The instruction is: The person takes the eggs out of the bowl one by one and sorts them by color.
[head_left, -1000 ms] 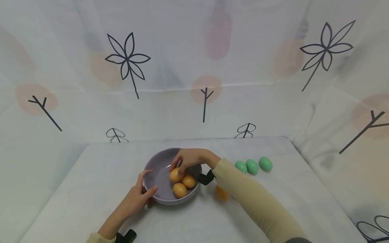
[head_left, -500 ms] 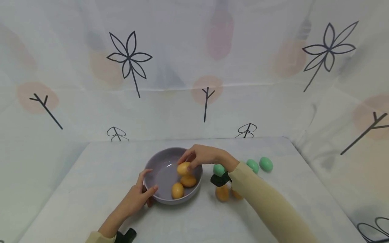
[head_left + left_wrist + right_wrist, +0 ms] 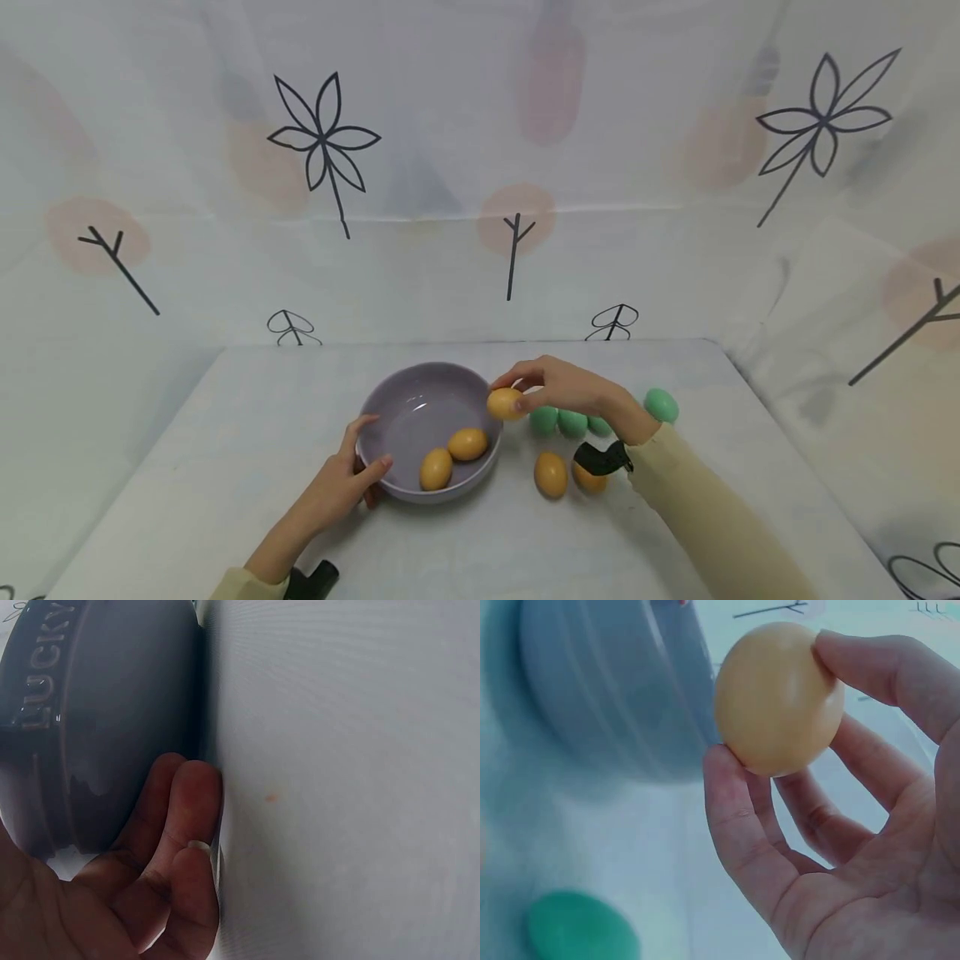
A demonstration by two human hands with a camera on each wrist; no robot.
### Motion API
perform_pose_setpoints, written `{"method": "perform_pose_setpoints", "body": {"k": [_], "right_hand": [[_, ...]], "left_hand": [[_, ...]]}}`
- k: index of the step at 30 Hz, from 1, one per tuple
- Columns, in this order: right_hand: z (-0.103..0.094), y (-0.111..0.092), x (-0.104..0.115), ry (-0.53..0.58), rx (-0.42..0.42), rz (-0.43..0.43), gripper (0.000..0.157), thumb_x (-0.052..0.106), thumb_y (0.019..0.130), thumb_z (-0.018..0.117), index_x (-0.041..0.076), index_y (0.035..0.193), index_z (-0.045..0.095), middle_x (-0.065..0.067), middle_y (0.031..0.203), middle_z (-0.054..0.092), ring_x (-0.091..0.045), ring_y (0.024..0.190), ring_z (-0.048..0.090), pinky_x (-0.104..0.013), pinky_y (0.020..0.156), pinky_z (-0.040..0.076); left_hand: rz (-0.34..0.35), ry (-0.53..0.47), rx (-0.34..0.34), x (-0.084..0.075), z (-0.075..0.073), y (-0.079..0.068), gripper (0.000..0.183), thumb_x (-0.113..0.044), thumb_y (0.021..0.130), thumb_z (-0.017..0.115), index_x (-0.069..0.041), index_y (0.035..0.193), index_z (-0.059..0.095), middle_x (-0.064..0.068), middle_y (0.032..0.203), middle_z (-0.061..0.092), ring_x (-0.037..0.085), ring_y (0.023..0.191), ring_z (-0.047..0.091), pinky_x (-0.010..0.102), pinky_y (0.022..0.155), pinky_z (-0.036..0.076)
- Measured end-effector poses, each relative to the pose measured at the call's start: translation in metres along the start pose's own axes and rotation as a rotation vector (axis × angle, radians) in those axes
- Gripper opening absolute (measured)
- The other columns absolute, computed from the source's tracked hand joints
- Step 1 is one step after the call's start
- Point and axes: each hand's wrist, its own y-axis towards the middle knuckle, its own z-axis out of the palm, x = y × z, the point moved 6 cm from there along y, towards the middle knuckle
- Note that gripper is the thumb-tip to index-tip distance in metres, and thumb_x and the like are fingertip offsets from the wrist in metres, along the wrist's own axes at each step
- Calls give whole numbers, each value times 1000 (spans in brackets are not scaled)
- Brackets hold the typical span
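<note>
A purple-grey bowl (image 3: pixel 405 408) stands on the table with two orange eggs, one (image 3: pixel 436 469) near its front and another (image 3: pixel 468 444) by its right wall. My left hand (image 3: pixel 341 483) holds the bowl at its left side, index finger and thumb over the rim. In the left wrist view other fingers (image 3: pixel 196 799) curl low against the bowl's outer wall, which bears the raised word LUCKY. My right hand (image 3: pixel 562 387) pinches a third orange egg (image 3: pixel 780 697) between thumb and fingertips, raised just beyond the bowl's right rim.
Several green eggs (image 3: pixel 572 423) lie in a row right of the bowl, with one green egg (image 3: pixel 662 405) farther right. Two more orange eggs (image 3: pixel 551 475) lie in front of them, one partly behind the right wrist's black camera. A patterned cloth (image 3: pixel 450 275) rises behind the white table.
My right hand has lifted the orange egg out of the bowl and moved right with it past the rim. The eggs left in the bowl have shifted slightly. My left hand has stayed put.
</note>
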Motion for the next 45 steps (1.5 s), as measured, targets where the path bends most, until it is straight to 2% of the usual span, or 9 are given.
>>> {"method": "perform_pose_setpoints", "body": {"k": [6,11,15,17,21,26,32,38,45], "right_hand": [[-11,-24,-19,37,-61,19,38,22,91,71,21,128,67,1,129,63,-24,118,56,-46,99,39],[-20,-45,-34,75,-101,29,33,17,95,65,15,128,64,-9,127,60,-28,111,59,-40,93,45],[-27,-65,-43,80,-132,55,32,19,97,62,10,128,60,-12,129,57,-30,115,56,-41,93,44],[-29,-75,-49,75,-152,81,33,21,98,61,9,129,59,-12,131,56,-29,117,54,-42,92,44],[-32,-93,-61,77,-173,110,42,24,101,59,9,140,53,-15,137,52,-31,114,59,-41,90,48],[-29,-112,-72,146,-164,115,47,23,103,56,4,145,48,-20,137,51,-31,110,62,-37,90,51],[-26,-128,-83,204,-178,108,54,11,95,65,-2,144,46,-23,143,42,-27,113,56,-36,89,51],[-22,-140,-92,175,-158,80,66,4,86,70,-1,146,43,-26,146,38,-23,120,54,-28,91,44],[-18,-147,-103,141,-155,118,67,5,85,74,0,145,43,-25,143,40,-33,120,52,-26,91,44]], "left_hand": [[5,-6,1,-2,-1,-2,69,-38,98,62,-26,152,21,5,65,61,21,59,57,30,58,43],[3,-2,4,-3,-1,-2,70,-39,98,62,-25,152,21,5,65,61,21,59,57,30,58,43],[7,1,8,-4,-1,-2,69,-38,98,62,-25,152,21,5,65,61,21,59,57,30,58,43],[11,3,10,-4,0,-2,68,-38,98,62,-25,152,21,5,65,61,21,59,58,30,58,43],[15,8,11,-5,0,-2,67,-39,99,61,-24,152,21,4,66,62,20,60,58,30,58,43],[18,7,9,-5,0,-2,67,-39,99,61,-24,152,21,4,66,61,20,60,58,30,58,43],[21,7,10,-4,0,-1,67,-40,99,61,-24,151,22,4,65,61,20,59,58,30,57,43],[24,4,10,-4,0,-1,67,-40,99,61,-25,151,22,4,65,61,20,59,57,29,57,42],[30,7,9,-4,0,-2,67,-39,99,60,-24,152,22,4,65,61,20,59,57,30,57,43]]}}
